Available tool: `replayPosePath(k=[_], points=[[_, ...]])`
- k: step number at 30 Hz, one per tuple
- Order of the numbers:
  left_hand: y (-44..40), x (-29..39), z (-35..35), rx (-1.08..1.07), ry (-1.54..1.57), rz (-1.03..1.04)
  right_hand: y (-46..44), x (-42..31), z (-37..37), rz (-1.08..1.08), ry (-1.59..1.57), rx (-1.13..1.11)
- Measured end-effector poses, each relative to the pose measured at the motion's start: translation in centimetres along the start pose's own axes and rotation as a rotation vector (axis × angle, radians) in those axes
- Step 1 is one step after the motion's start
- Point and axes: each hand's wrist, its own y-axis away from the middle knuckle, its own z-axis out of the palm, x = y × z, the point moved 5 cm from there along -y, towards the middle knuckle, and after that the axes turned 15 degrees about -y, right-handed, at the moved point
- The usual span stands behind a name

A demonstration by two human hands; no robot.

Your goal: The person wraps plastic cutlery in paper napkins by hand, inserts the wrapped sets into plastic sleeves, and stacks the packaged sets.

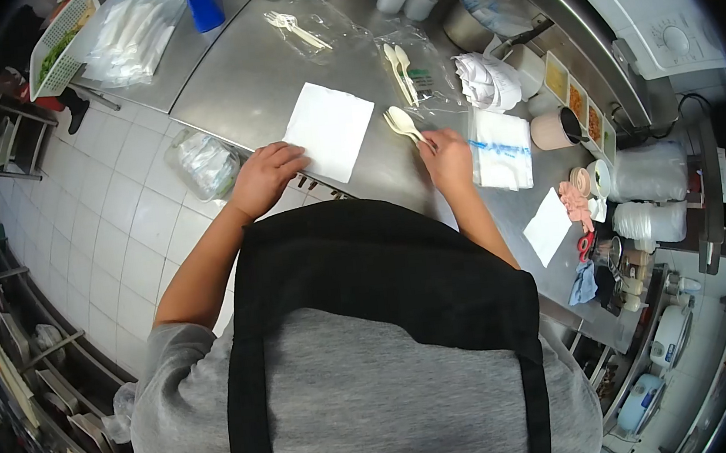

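A white paper napkin (332,132) lies flat on the steel counter in front of me. At its lower left edge rests my left hand (269,180), with fingers laid over the counter's rim and fingertips touching the paper; the thumb is mostly hidden. To the right of the napkin, my right hand (448,161) is closed on the handles of a pale plastic spoon and fork (402,121), heads pointing away from me. Farther off lie clear bags with more pale spoons (400,70) and pale forks (296,30).
Right of my right hand sits a stack of packed white napkins (502,150). Beyond are crumpled white cloth (489,82), a mug-like container (555,128) and food trays (577,105). A plastic tub (202,163) is by the counter's left edge. Red-handled scissors (586,245) lie at right.
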Motion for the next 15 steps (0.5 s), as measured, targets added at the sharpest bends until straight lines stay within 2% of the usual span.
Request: replayPosePath(k=[7, 10, 13, 15], points=[[0.5, -0.1, -0.6, 0.042, -0.009, 0.059, 0.1, 0.5, 1.5, -0.084, 0.151, -0.063], [0.7, -0.7, -0.8, 0.047, -0.033, 0.049, -0.4, -3.0, 1.5, -0.135, 0.058, -0.065], [0.1, -0.7, -1.4, 0.069, -0.015, 0.036, -2.2, -6.4, 4.1, -0.222, -0.067, -0.122], [-0.5, -0.5, -2.2, 0.071, 0.001, 0.056, -3.4, -7.8, 6.4, -0.253, -0.035, -0.174]])
